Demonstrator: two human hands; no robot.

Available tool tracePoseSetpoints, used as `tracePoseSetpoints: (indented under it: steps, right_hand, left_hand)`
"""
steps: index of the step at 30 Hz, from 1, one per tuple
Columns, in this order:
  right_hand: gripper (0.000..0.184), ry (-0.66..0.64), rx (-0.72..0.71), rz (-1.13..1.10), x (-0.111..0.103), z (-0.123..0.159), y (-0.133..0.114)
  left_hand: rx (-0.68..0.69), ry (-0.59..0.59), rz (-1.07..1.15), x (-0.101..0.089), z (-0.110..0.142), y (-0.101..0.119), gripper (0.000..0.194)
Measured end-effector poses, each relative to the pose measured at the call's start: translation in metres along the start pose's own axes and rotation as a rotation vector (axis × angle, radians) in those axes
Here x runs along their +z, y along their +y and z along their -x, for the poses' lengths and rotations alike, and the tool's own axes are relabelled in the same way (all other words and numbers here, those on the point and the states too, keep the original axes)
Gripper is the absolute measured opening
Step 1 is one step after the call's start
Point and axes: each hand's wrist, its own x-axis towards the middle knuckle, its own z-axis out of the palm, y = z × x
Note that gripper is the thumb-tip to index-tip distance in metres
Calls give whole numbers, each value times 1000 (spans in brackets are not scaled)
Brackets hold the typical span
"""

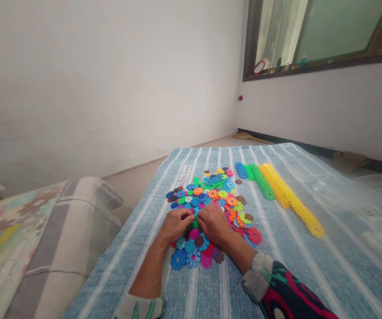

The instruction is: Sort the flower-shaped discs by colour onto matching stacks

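A loose pile of flower-shaped plastic discs (193, 257) in many colours lies on the striped cloth. Over its middle, my left hand (176, 225) has thumb and fingers pinched together. Close beside it, my right hand (213, 222) is bent over the pile with its fingers closed, the fingertips almost meeting the left ones. Green discs (195, 220) show between the fingertips, but whether they are held or lie in the pile is unclear. To the right lie rows of stacked discs: a blue row (240, 170), a green row (262, 182) and longer yellow rows (302, 208).
The blue cloth with white stripes (111, 283) covers the table. A clear plastic box (360, 208) stands along the right side. At the left is a padded seat with a grey striped cover (68, 230). A white wall and a window (337, 31) lie beyond.
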Motion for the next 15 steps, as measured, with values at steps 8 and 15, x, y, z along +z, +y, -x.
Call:
tracePoseSetpoints:
  steps: [8,15]
  right_hand:
    - [12,41,-33,24,-1,1,1]
    - [16,168,61,-19,-21,1,23]
  left_hand:
    - [-110,257,-158,0,-2,-11,22]
    - [-165,493,-406,-4,-9,-20,28]
